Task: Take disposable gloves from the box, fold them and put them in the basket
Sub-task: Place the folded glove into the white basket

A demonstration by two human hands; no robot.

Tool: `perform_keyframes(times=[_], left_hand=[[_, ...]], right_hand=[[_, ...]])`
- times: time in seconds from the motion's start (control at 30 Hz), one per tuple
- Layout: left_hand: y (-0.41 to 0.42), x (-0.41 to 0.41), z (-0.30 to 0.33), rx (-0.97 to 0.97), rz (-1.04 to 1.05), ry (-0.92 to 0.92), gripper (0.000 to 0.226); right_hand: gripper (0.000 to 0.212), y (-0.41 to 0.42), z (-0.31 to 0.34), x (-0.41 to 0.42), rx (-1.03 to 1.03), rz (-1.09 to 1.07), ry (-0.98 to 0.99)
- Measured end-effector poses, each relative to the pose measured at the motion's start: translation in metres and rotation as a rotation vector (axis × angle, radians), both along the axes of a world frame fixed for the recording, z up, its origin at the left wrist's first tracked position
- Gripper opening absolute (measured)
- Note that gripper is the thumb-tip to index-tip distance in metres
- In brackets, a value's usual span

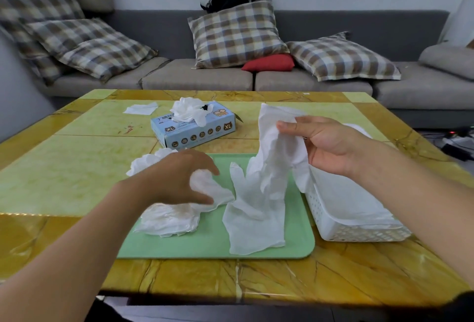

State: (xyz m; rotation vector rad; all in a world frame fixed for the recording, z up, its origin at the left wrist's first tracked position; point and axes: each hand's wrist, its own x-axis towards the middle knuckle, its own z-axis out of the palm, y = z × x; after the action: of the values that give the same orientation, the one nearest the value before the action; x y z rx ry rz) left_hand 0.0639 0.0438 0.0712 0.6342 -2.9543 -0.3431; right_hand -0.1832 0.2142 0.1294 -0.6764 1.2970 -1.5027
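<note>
Right hand (325, 144) pinches white glove (266, 167) in raised grip, cuff trailing onto green tray (213, 247). Left hand (177, 178) grips crumpled glove (210, 190) (over tray). Basket (359, 231) right of tray; glove box (195, 129) behind, on bench (64, 167).

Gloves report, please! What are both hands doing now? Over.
Right hand pinches hanging glove over green tray. Left hand grips crumpled glove. Basket beside tray, unblocked.
</note>
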Motion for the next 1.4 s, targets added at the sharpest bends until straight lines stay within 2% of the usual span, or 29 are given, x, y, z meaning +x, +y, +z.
perform_keyframes(times=[0.07, 0.13, 0.27, 0.3, 0.37, 0.4, 0.47, 0.53, 0.6, 0.63, 0.77, 0.83, 0.9, 0.97, 1.1, 1.2, 1.27, 1.33, 1.4], left_hand=[[0.004, -0.013, -0.013, -0.115, -0.014, -0.175, 0.051], [0.003, -0.02, -0.02, -0.179, 0.003, -0.237, 0.035], [-0.007, -0.015, -0.008, -0.089, 0.048, -0.132, 0.012], [-0.01, -0.011, -0.003, -0.07, 0.047, -0.1, 0.014], [-0.017, -0.003, 0.003, -0.057, 0.053, -0.077, 0.036], [-0.019, 0.001, 0.005, -0.051, 0.061, -0.125, 0.046], [-0.013, 0.007, 0.006, -0.008, 0.06, -0.337, 0.058], [-0.006, 0.007, 0.003, 0.02, 0.045, -0.477, 0.048], [0.0, 0.005, 0.004, -0.002, 0.057, -0.421, 0.019], [0.003, 0.003, 0.006, -0.041, 0.061, -0.346, 0.023], [0.023, -0.014, 0.001, -0.232, -0.001, -0.024, 0.067], [0.04, -0.03, -0.008, -0.262, -0.069, -0.057, 0.08], [0.053, -0.045, -0.02, -0.257, -0.083, -0.146, 0.064], [0.055, -0.053, -0.026, -0.227, -0.012, -0.14, 0.031], [0.039, -0.055, -0.03, 0.069, 0.339, 0.006, 0.019], [0.027, -0.052, -0.028, 0.323, 0.59, 0.08, 0.036], [0.026, -0.05, -0.026, 0.354, 0.664, 0.093, 0.044], [0.035, -0.048, -0.024, 0.192, 0.608, 0.106, 0.061], [0.052, -0.046, -0.02, -0.072, 0.404, 0.148, 0.081]], right_hand=[[0.05, 0.001, -0.001, 0.002, -0.011, 0.013, 0.031], [0.035, 0.002, -0.003, 0.004, -0.026, 0.001, 0.041], [0.034, 0.004, -0.002, 0.007, -0.005, -0.059, 0.102], [0.031, 0.004, -0.001, 0.008, -0.008, -0.082, 0.106], [0.025, 0.003, 0.0, 0.01, -0.004, -0.124, 0.103], [0.024, 0.003, 0.001, 0.011, 0.003, -0.137, 0.104], [0.024, 0.002, 0.001, 0.012, 0.022, -0.141, 0.113], [0.021, 0.002, 0.0, 0.012, 0.034, -0.127, 0.124], [0.016, 0.002, 0.0, 0.013, 0.044, -0.108, 0.125], [0.015, 0.003, 0.0, 0.013, 0.045, -0.105, 0.124], [0.012, 0.004, 0.003, 0.013, 0.03, -0.109, 0.114], [0.01, 0.004, 0.004, 0.013, 0.026, -0.106, 0.109], [0.011, 0.005, 0.005, 0.012, 0.024, -0.103, 0.107], [0.011, 0.006, 0.006, 0.011, 0.017, -0.103, 0.108], [0.012, 0.007, 0.007, 0.005, -0.009, -0.104, 0.104], [0.014, 0.008, 0.006, 0.002, -0.004, -0.112, 0.104], [0.014, 0.008, 0.007, 0.001, -0.012, -0.131, 0.097], [0.02, 0.007, 0.009, -0.001, -0.026, -0.155, 0.083], [0.028, 0.007, 0.012, -0.003, -0.048, -0.186, 0.078]])
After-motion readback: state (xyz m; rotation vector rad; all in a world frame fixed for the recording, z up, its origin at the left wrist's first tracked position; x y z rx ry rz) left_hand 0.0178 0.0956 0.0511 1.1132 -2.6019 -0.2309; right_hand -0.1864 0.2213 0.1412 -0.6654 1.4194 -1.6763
